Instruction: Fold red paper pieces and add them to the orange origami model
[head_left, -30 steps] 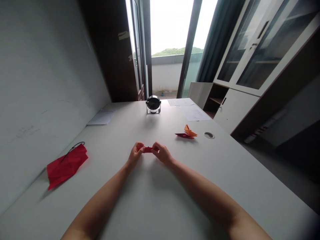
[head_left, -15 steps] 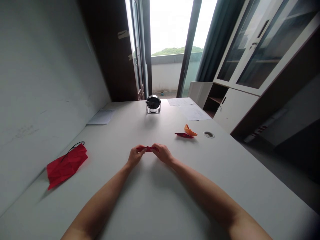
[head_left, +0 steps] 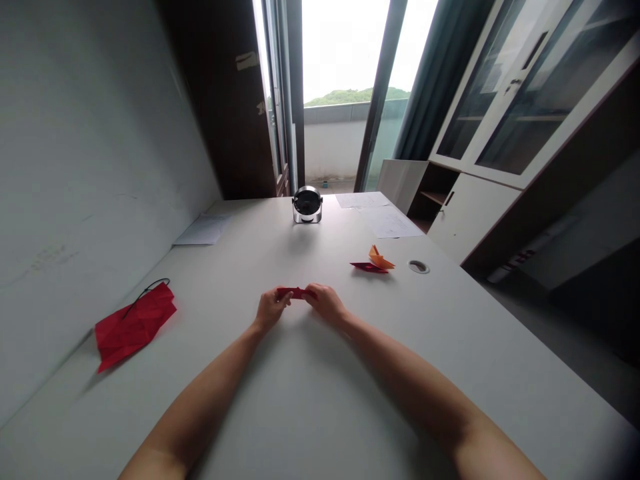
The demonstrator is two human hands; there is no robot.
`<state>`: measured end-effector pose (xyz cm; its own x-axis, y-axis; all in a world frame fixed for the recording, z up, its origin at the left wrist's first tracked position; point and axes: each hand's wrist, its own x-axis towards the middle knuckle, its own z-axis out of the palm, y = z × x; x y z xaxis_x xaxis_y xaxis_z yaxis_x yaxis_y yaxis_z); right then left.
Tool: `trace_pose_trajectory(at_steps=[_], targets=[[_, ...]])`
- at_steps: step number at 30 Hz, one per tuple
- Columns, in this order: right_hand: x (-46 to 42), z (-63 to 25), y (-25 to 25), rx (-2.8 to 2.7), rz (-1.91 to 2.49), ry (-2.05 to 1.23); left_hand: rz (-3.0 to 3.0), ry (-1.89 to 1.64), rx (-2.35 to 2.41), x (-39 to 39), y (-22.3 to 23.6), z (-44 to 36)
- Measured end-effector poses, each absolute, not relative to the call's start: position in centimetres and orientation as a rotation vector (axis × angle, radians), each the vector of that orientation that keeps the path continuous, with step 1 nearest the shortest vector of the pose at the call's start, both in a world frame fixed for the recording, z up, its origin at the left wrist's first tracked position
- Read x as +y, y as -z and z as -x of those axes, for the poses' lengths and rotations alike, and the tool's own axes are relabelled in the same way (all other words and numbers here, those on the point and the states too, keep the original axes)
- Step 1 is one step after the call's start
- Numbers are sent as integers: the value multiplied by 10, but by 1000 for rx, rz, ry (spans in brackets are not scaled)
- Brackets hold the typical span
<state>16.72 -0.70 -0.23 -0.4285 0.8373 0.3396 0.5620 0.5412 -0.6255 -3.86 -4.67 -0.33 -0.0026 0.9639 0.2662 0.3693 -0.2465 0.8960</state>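
A small folded strip of red paper (head_left: 298, 293) is held level between my two hands, over the middle of the white table. My left hand (head_left: 271, 309) pinches its left end, thumb toward me. Its right end is gripped by my right hand (head_left: 324, 302). The fingers cover both ends, so only the middle of the paper shows. Right of my hands lie an orange folded paper boat (head_left: 383, 261) and a flat dark red folded paper piece (head_left: 369, 267), touching each other.
A creased red paper sheet (head_left: 133, 328) with a black cord (head_left: 145, 293) lies by the left wall. At the table's far end stands a round black and silver device (head_left: 307, 205). White papers (head_left: 390, 222) lie at the back right, near a round cable hole (head_left: 419, 267).
Both hands keep their hold on the folded red paper, and the fingers have shifted slightly along it. The whole view has tilted a little.
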Motion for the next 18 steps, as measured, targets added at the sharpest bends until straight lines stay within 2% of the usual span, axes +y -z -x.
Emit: trace_pose_trajectory(at_steps=[12,18], targets=[[-3,-175,2,-2299,1273,-404,-1549,-1278,1321,-45,1,39],[17,-209,-1,-2201,1571,-203,-1455,-1308,1413,-38,5,48]])
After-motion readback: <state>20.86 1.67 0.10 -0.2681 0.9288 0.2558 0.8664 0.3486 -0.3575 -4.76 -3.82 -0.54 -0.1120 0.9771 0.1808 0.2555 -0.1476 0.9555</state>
